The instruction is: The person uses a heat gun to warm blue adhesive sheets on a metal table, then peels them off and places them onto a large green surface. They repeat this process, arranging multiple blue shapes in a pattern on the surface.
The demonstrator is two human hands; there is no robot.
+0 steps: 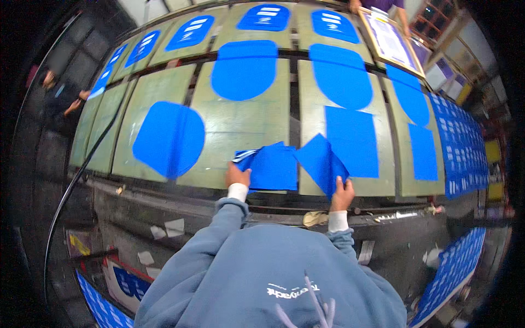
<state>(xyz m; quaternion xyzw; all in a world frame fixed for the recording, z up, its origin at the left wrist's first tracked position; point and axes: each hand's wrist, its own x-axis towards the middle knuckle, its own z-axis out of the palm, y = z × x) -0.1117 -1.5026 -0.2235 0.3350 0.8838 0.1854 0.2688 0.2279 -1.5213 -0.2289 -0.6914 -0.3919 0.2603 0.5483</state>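
Note:
My left hand [238, 175] grips a blue fabric stack [275, 166] at its left edge, where pale layers show. In my right hand [343, 193] is the lower corner of a single blue fabric piece [320, 162], tilted and creased, its left corner close to the stack. Just beyond my right hand a blue rectangular panel [354, 141] lies flat on a pale green board. Above it is a larger rounded blue panel [340, 76]. To the left of my left hand lies another rounded blue panel [169, 137], set at an angle.
Pale green boards [246, 123] with dark gaps form the long table. Printed blue panels [264, 18] lie along the far row. A person's hands hold a framed screen [391, 41] at the far right. Another person [61, 98] stands left. A black cable [78, 172] hangs at left.

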